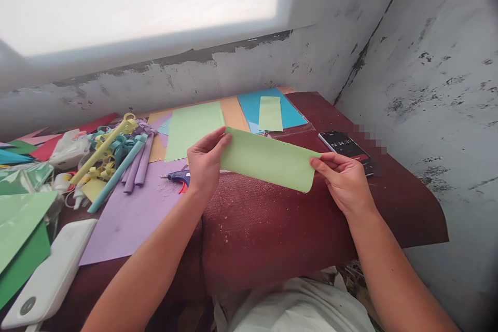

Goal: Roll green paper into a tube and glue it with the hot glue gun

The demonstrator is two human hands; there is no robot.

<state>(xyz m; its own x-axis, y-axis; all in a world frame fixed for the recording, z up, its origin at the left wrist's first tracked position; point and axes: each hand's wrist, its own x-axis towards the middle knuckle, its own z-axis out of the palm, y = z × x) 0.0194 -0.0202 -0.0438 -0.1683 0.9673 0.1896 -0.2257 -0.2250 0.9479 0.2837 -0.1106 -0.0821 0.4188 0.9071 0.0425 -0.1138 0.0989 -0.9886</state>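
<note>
A light green paper strip [268, 161] is held up over the dark red table [268, 238], stretched between both hands. My left hand [208, 158] pinches its left end between thumb and fingers. At the other end, my right hand [342, 176] grips the upper right corner. The strip tilts down toward the right and bows slightly. Just behind my left wrist lies a blue glue gun [177, 177] with an orange trigger, partly hidden. A larger light green sheet [194, 124] lies beyond my left hand, and a small green piece [271, 113] rests on a blue sheet [249, 101].
Rolled paper tubes and curls [116, 161] are heaped on the left, near a purple sheet [128, 212]. A white power bank [50, 275] lies at the near left. On the right, a phone [344, 148] displays a timer. Walls border the table behind and at right.
</note>
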